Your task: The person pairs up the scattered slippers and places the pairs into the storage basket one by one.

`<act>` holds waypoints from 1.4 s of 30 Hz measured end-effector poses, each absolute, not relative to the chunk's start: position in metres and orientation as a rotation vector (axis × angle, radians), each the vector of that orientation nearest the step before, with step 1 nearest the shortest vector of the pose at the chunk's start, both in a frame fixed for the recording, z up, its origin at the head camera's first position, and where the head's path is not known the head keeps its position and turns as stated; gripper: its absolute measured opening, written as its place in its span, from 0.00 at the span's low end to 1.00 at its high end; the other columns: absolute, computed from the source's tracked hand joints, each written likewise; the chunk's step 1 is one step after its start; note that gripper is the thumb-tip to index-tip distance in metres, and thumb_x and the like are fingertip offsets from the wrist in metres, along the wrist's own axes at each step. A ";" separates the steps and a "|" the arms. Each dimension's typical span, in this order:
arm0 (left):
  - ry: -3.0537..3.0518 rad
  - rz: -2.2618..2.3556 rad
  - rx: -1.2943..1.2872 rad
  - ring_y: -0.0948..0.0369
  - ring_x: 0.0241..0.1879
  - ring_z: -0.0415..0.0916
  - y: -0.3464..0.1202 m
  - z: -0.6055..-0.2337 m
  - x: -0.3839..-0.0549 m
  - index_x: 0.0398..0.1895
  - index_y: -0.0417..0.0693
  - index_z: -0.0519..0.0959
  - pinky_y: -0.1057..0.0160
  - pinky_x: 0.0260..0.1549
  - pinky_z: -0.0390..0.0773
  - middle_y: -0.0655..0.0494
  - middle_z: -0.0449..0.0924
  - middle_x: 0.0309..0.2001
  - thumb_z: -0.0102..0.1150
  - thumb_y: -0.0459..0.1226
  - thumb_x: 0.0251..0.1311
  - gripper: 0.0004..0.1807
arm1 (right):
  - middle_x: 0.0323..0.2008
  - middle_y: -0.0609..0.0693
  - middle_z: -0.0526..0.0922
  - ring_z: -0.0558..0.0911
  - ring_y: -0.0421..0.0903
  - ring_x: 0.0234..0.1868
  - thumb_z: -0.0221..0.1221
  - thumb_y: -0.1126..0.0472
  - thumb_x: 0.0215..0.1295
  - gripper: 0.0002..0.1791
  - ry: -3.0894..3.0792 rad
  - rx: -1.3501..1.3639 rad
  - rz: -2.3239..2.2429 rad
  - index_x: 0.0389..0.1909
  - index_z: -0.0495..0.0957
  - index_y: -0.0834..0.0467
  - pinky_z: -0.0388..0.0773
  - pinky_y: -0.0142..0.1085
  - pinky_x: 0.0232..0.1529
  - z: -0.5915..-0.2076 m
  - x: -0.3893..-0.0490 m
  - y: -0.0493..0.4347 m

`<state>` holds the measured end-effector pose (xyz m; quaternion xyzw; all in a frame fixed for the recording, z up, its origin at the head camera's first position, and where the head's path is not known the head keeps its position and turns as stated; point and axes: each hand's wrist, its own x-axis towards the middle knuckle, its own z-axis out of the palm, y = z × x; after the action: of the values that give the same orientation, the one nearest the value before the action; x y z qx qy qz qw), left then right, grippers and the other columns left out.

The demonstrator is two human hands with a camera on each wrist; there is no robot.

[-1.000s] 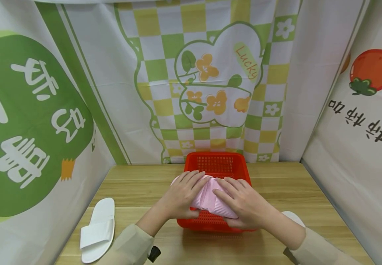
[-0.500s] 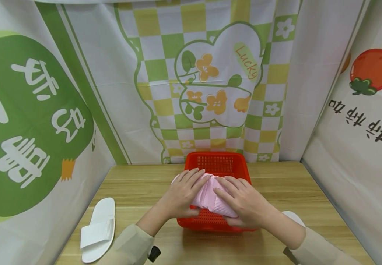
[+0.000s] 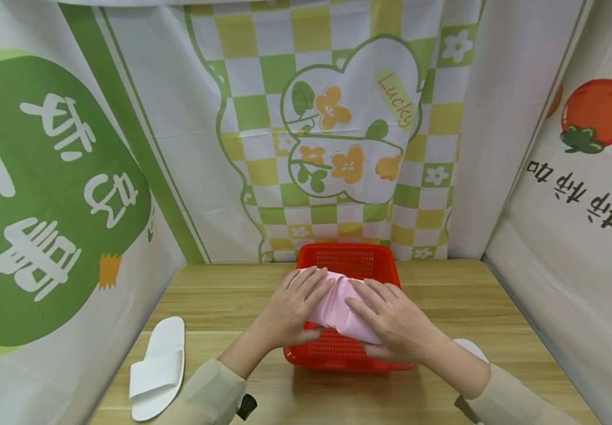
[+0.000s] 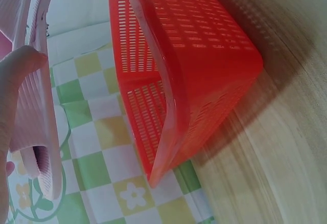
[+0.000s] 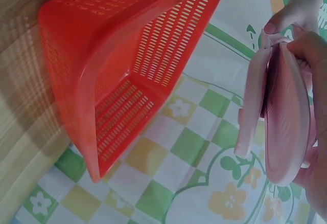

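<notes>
1. Over a red basket (image 3: 332,361) on a wooden table (image 3: 226,295), seen from the head camera, a person in pale sleeves (image 3: 212,389) holds 2 pink slippers (image 3: 340,310) together. The left hand (image 3: 295,307) grips the left end, fingers bent over the top, thumb on the near side; the right hand (image 3: 396,324) grips the right end in the same way. At left on the table lies a white slipper (image 3: 157,372); a rounded white end (image 3: 473,349) shows beside the right forearm. A checked cloth (image 3: 263,112) printed "Lucky" hangs behind.

2. At the edge of the left wrist view, the left hand, partly cropped, presses a digit to the ribbed pink strap. The slippers stand apart from the basket, whose slotted walls fill the middle.

3. In the right wrist view, the slippers lie face to face with a dark gap between. The right hand, cropped by the frame, grips them; the left hand touches the upper end.
</notes>
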<state>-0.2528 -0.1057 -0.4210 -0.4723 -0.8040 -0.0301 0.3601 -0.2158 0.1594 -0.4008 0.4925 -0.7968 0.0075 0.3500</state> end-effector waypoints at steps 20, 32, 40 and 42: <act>-2.052 -0.096 -1.202 0.43 0.63 0.65 -0.119 -0.424 -0.251 0.66 0.40 0.67 0.42 0.61 0.64 0.40 0.68 0.64 0.70 0.53 0.40 0.48 | 0.61 0.67 0.71 0.73 0.64 0.55 0.62 0.47 0.43 0.38 -2.040 1.249 0.054 0.57 0.71 0.62 0.72 0.55 0.48 -0.405 -0.223 0.163; -2.062 -0.151 -1.124 0.42 0.61 0.67 -0.134 -0.427 -0.248 0.63 0.39 0.70 0.42 0.61 0.63 0.38 0.69 0.63 0.69 0.51 0.42 0.44 | 0.60 0.67 0.71 0.72 0.65 0.55 0.64 0.48 0.41 0.39 -2.091 1.184 0.046 0.57 0.71 0.62 0.71 0.57 0.48 -0.405 -0.226 0.167; -2.124 -0.152 -1.086 0.43 0.62 0.65 -0.141 -0.439 -0.246 0.64 0.38 0.70 0.41 0.60 0.63 0.38 0.68 0.64 0.62 0.56 0.49 0.43 | 0.60 0.67 0.71 0.72 0.65 0.54 0.64 0.49 0.42 0.40 -2.118 1.122 0.064 0.58 0.71 0.63 0.71 0.56 0.48 -0.409 -0.231 0.169; -2.158 -0.148 -1.076 0.43 0.63 0.65 -0.142 -0.441 -0.245 0.66 0.39 0.68 0.41 0.60 0.63 0.39 0.67 0.65 0.56 0.59 0.55 0.42 | 0.60 0.68 0.71 0.72 0.65 0.54 0.65 0.49 0.42 0.40 -2.122 1.104 0.066 0.57 0.71 0.63 0.71 0.56 0.47 -0.410 -0.233 0.169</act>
<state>-0.2454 -0.1423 -0.4414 -0.4164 -0.8350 -0.0571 0.3550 -0.2326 0.1691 -0.4102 0.4295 -0.8254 0.0258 0.3655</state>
